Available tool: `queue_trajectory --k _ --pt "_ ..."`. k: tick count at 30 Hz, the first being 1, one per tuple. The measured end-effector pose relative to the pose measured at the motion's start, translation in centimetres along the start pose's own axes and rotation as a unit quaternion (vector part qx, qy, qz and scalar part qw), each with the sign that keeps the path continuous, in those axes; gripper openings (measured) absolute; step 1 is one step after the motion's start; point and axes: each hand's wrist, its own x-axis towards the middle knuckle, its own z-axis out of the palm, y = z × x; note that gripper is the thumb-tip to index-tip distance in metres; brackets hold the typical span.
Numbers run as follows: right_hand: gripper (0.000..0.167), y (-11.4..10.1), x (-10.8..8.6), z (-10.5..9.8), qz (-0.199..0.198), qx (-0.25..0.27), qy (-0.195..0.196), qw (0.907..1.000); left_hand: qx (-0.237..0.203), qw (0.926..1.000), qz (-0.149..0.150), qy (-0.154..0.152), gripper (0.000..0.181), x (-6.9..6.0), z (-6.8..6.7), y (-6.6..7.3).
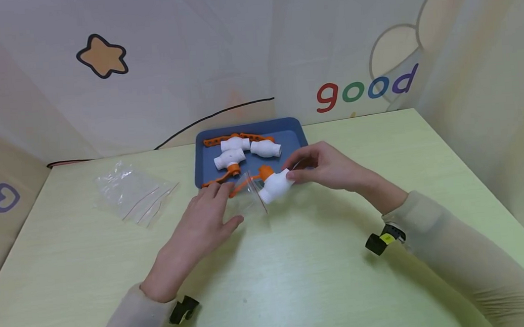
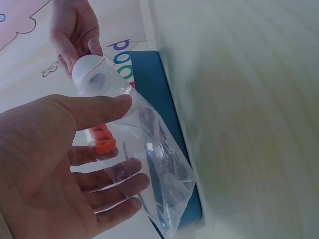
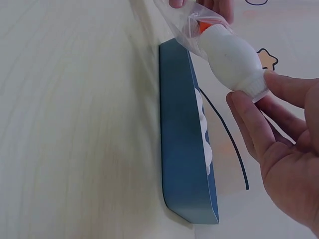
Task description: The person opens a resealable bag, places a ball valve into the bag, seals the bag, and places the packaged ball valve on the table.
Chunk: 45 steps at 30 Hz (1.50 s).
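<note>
A white plastic ball valve (image 1: 276, 185) with an orange lever handle is partly inside a clear zip bag (image 1: 251, 197), handle end first. My right hand (image 1: 323, 167) grips the valve's bare white end between thumb and fingers, plain in the right wrist view (image 3: 294, 134). My left hand (image 1: 206, 213) is at the bag, its fingers fairly straight and spread and its thumb apart from them. In the left wrist view, these fingers (image 2: 117, 174) show through the clear film, near the orange handle (image 2: 102, 138).
A blue tray (image 1: 292, 131) behind the hands holds several white valves (image 1: 265, 149) with orange handles (image 1: 217, 141). More clear zip bags (image 1: 131, 193) lie on the table at the left. A printed curtain (image 1: 235, 49) hangs along the table's back edge.
</note>
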Motion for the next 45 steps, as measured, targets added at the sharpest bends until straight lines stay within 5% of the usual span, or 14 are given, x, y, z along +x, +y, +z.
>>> queue_trajectory --k 6,13,25,45 --pt "0.022 0.1 0.0 0.7 0.012 0.059 -0.004 0.9982 0.025 0.9996 0.009 0.009 0.065 0.1 0.1 0.0" --pt "0.022 0.0 -0.2 1.4 0.022 0.067 -0.001 0.9975 0.027 0.9992 0.021 0.022 0.066 0.1 0.1 0.1" --pt "0.023 -0.7 -0.4 2.9 0.075 0.093 0.024 0.9926 0.022 0.9997 -0.004 0.011 0.071 0.3 -0.1 0.5" --pt "0.022 -0.9 -0.1 4.7 0.052 0.101 0.024 0.9932 0.018 0.9998 -0.011 0.005 0.085 1.0 -0.3 1.3"
